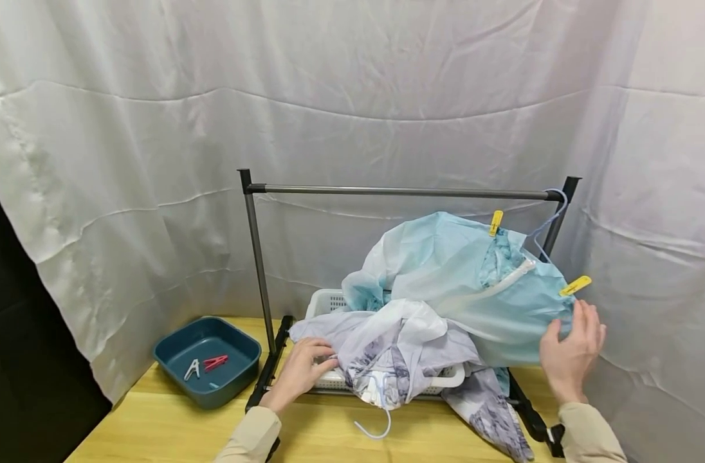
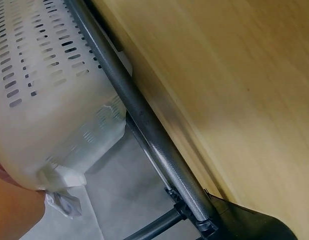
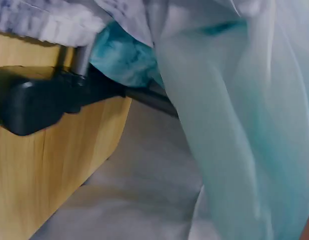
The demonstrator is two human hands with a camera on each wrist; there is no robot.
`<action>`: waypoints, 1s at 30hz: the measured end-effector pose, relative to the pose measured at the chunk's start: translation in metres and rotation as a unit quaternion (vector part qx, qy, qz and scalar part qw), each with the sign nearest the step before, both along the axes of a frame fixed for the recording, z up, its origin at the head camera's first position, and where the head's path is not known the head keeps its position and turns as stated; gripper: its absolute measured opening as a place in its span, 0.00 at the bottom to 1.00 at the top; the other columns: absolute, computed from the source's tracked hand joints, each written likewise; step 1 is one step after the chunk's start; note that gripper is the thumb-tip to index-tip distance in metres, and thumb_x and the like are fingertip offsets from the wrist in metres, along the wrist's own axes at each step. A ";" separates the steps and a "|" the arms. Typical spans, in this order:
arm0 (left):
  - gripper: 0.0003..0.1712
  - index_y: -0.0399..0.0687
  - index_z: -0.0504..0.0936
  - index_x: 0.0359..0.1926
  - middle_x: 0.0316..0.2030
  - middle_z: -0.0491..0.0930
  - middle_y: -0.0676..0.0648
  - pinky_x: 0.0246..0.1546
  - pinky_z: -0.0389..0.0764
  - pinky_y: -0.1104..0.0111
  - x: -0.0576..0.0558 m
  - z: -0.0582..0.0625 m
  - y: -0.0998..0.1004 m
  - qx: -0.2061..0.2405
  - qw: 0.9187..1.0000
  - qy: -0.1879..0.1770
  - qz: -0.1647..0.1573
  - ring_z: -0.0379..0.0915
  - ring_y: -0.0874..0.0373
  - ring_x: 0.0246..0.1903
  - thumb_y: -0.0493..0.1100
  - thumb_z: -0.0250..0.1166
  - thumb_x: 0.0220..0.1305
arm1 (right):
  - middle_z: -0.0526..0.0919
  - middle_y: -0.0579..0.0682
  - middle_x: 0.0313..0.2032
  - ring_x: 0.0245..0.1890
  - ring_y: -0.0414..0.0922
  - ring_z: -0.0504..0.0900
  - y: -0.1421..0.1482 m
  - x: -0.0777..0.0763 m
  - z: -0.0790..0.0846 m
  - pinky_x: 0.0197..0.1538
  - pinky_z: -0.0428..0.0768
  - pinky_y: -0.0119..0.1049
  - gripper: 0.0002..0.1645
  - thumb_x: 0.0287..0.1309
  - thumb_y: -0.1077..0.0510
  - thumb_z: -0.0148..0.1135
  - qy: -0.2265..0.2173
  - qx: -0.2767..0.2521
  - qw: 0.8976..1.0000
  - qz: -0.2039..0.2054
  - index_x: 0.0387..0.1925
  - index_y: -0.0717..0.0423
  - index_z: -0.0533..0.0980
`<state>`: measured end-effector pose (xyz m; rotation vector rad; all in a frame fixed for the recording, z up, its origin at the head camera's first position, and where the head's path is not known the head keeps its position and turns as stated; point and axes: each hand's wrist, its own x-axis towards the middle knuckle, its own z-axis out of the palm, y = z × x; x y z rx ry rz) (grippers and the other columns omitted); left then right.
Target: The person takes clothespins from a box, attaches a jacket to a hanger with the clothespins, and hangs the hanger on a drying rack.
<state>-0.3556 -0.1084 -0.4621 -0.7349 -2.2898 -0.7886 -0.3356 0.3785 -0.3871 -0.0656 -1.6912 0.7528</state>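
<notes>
A light blue garment (image 1: 422,257) hangs on a hanger (image 1: 540,225) hooked at the rack's right end. Yellow clothespins (image 1: 496,222) sit on its upper edge. Beside its right edge, just below another yellow clothespin (image 1: 575,285), is my right hand (image 1: 575,347), thumb and fingers apart. A lavender patterned garment (image 1: 387,347) lies bunched over a white basket (image 1: 327,301), and a pale hanger hook (image 1: 375,432) pokes out at its front. My left hand (image 1: 300,373) is at the left side of this garment, fingertips against the cloth, partly hidden in the left wrist view.
A dark metal clothes rack (image 1: 399,190) stands around the basket on the wooden table (image 1: 318,437). To the left, a dark blue basin (image 1: 208,392) holds a white clothespin (image 1: 192,369) and red clothespins (image 1: 215,362). Pale curtains (image 1: 155,148) hang behind.
</notes>
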 end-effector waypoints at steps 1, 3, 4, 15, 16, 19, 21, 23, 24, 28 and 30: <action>0.09 0.48 0.90 0.36 0.43 0.86 0.47 0.54 0.73 0.52 0.000 0.001 0.000 0.000 1.000 -0.003 -0.001 0.78 0.49 0.48 0.45 0.74 0.55 | 0.71 0.66 0.63 0.70 0.61 0.63 -0.006 0.001 -0.003 0.75 0.49 0.53 0.28 0.61 0.66 0.54 0.010 0.017 1.000 0.009 0.63 0.67 0.71; 0.09 0.47 0.90 0.37 0.43 0.86 0.46 0.54 0.73 0.52 0.001 0.003 0.000 0.000 1.000 -0.006 -0.005 0.78 0.49 0.48 0.45 0.74 0.55 | 0.72 0.65 0.63 0.68 0.62 0.65 -0.019 0.001 -0.009 0.75 0.54 0.46 0.27 0.60 0.69 0.54 0.016 0.047 0.998 0.037 0.62 0.66 0.72; 0.09 0.47 0.90 0.37 0.43 0.86 0.46 0.54 0.73 0.52 0.001 0.004 0.000 0.001 1.000 -0.008 -0.007 0.78 0.49 0.48 0.44 0.74 0.55 | 0.74 0.65 0.62 0.66 0.62 0.67 -0.026 0.001 -0.012 0.74 0.57 0.40 0.26 0.59 0.70 0.55 0.012 0.060 0.997 0.053 0.61 0.66 0.73; 0.09 0.47 0.90 0.38 0.45 0.85 0.46 0.56 0.72 0.51 0.002 0.006 -0.002 0.003 0.999 -0.044 -0.011 0.77 0.47 0.50 0.45 0.72 0.57 | 0.86 0.50 0.43 0.42 0.49 0.84 -0.084 0.003 -0.054 0.40 0.75 0.17 0.16 0.54 0.71 0.66 -0.137 0.188 0.949 0.212 0.45 0.57 0.84; 0.09 0.46 0.90 0.38 0.45 0.85 0.45 0.56 0.73 0.50 0.002 0.006 -0.002 0.003 0.999 -0.047 -0.014 0.77 0.47 0.50 0.45 0.72 0.57 | 0.86 0.49 0.43 0.41 0.48 0.84 -0.087 0.004 -0.056 0.39 0.77 0.19 0.15 0.55 0.70 0.67 -0.151 0.196 0.943 0.222 0.45 0.56 0.85; 0.10 0.45 0.90 0.39 0.47 0.85 0.44 0.56 0.73 0.49 0.004 0.008 -0.003 0.005 0.998 -0.060 -0.021 0.77 0.46 0.51 0.44 0.71 0.59 | 0.85 0.46 0.43 0.40 0.45 0.85 -0.093 0.005 -0.062 0.35 0.81 0.28 0.14 0.56 0.65 0.69 -0.187 0.222 0.925 0.244 0.44 0.53 0.85; 0.10 0.45 0.90 0.39 0.47 0.84 0.43 0.56 0.73 0.49 0.004 0.009 -0.003 0.004 0.998 -0.066 -0.024 0.77 0.45 0.51 0.44 0.70 0.59 | 0.85 0.46 0.44 0.41 0.45 0.84 -0.095 0.005 -0.063 0.36 0.82 0.32 0.13 0.56 0.62 0.70 -0.204 0.237 0.917 0.249 0.44 0.51 0.85; 0.09 0.45 0.90 0.39 0.47 0.84 0.42 0.56 0.73 0.49 0.003 0.012 -0.004 0.003 0.997 -0.067 -0.029 0.77 0.44 0.52 0.44 0.70 0.60 | 0.84 0.44 0.45 0.43 0.45 0.84 -0.097 0.004 -0.062 0.39 0.82 0.36 0.13 0.55 0.60 0.71 -0.217 0.254 0.909 0.249 0.44 0.50 0.85; 0.10 0.44 0.90 0.39 0.47 0.84 0.42 0.56 0.74 0.49 0.002 0.013 -0.004 0.002 0.997 -0.067 -0.033 0.77 0.45 0.52 0.44 0.70 0.60 | 0.84 0.44 0.45 0.44 0.45 0.83 -0.097 0.004 -0.062 0.41 0.82 0.38 0.13 0.55 0.59 0.72 -0.226 0.264 0.905 0.245 0.44 0.49 0.85; 0.10 0.44 0.90 0.40 0.48 0.84 0.42 0.56 0.75 0.49 -0.002 0.013 -0.008 0.001 0.997 -0.068 -0.043 0.77 0.45 0.53 0.44 0.70 0.61 | 0.84 0.42 0.44 0.45 0.42 0.81 -0.097 0.001 -0.056 0.45 0.81 0.40 0.15 0.54 0.59 0.72 -0.231 0.328 0.886 0.234 0.46 0.49 0.85; 0.11 0.44 0.90 0.41 0.48 0.84 0.43 0.56 0.75 0.49 -0.003 0.013 -0.009 -0.004 0.997 -0.067 -0.045 0.77 0.46 0.54 0.44 0.70 0.61 | 0.84 0.42 0.43 0.45 0.41 0.80 -0.098 -0.002 -0.054 0.44 0.81 0.40 0.16 0.53 0.61 0.72 -0.222 0.360 0.877 0.227 0.46 0.50 0.85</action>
